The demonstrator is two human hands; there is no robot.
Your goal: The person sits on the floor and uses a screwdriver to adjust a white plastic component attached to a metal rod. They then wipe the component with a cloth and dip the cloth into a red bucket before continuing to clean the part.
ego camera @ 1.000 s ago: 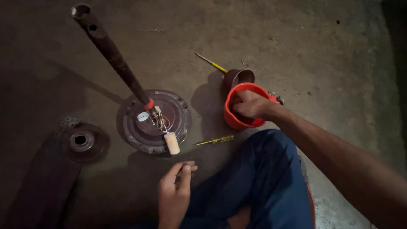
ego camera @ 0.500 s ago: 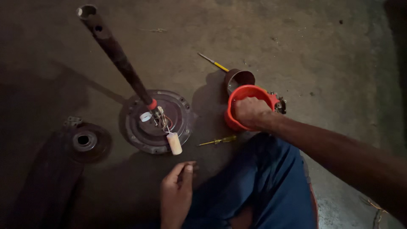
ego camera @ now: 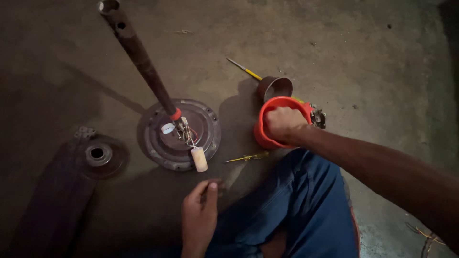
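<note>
Right fingers: curled into a fist down inside the orange bowl (ego camera: 267, 138), right of centre; whether they grip anything in there cannot be told, since the knuckles and the bowl wall hide it
Right hand (ego camera: 283, 123): fills most of the bowl's mouth, forearm running off to the lower right of the frame
Left fingers: thumb and fingertips (ego camera: 210, 187) pinched loosely together, perhaps on something very small, too dark to tell
Left hand (ego camera: 198, 217): low centre of the frame, just above the floor (ego camera: 363, 52), beside the blue trouser leg (ego camera: 306, 205)
Orange bowl: stands on the floor, touching the raised knee at its lower edge
Behind the bowl: a dark metal cup (ego camera: 276, 87) on its side, just above the bowl; a small metal part (ego camera: 318, 117) at the bowl's right edge
Screwdrivers: a yellow-handled one (ego camera: 245, 69) lies above the cup; a second one (ego camera: 247, 156) lies on the floor below the bowl
Between the hands: the round fan motor housing (ego camera: 155, 143), left of centre, with a rusty rod (ego camera: 138, 55) rising towards the upper left, loose wires (ego camera: 185, 133) at its base and a pale capacitor (ego camera: 199, 159) over the rim
Far left: a smaller round hub (ego camera: 98, 155) resting on a long dark fan blade (ego camera: 52, 200)
</note>
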